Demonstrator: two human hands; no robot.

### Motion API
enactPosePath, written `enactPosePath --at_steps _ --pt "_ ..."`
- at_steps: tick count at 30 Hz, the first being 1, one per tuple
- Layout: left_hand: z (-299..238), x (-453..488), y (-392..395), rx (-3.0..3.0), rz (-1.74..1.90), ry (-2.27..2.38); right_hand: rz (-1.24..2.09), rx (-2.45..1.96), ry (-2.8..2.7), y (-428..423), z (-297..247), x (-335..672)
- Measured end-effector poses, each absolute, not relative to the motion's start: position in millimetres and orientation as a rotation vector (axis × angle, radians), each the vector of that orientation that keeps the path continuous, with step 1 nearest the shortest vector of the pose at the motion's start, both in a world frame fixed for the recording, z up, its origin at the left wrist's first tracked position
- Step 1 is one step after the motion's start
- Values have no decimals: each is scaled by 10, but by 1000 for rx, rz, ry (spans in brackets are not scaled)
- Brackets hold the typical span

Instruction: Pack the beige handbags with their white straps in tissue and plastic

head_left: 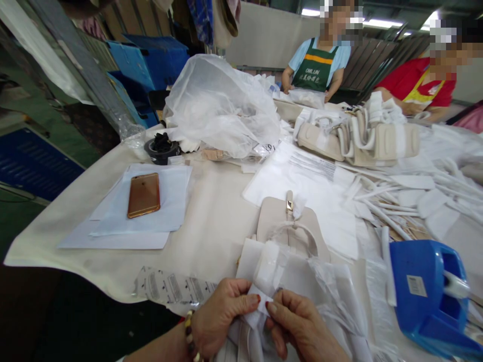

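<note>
At the table's near edge, my left hand (221, 314) and my right hand (302, 322) pinch a small white wrapping sheet (260, 300) between thumbs and fingers. It lies around a pale strap or handle, partly hidden under my fingers. Just beyond my fingertips is a white wrapped roll-shaped piece (268, 269). A beige handbag (277, 216) with a metal clasp and a curved handle lies behind it. Crumpled clear plastic (332, 281) and white paper cover things beside my right hand. A printed clear plastic bag (177, 286) sticks out left of my left hand.
A phone (144, 195) rests on paper sheets at left, near a black tape roll (162, 149). Large plastic bags (226, 108) and beige handbags (392, 143) fill the back. A blue holder (426, 291) stands right. Two people work across the table (211, 201).
</note>
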State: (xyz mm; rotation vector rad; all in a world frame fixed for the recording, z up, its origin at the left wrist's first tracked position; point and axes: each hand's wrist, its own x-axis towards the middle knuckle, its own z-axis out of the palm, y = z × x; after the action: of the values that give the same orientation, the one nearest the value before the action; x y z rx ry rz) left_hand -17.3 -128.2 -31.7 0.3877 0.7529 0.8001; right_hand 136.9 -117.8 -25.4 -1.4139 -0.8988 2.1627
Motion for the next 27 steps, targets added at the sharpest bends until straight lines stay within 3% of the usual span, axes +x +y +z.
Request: enactPosePath --at_steps 16,27 --pt "-279 -95 -1214 972 601 1333 1760 -1871 -1205 -1221 -266 1178" --pt "-357 -172 -1213 872 597 1212 2167 -1484 -1186 -1088 -154 1385"
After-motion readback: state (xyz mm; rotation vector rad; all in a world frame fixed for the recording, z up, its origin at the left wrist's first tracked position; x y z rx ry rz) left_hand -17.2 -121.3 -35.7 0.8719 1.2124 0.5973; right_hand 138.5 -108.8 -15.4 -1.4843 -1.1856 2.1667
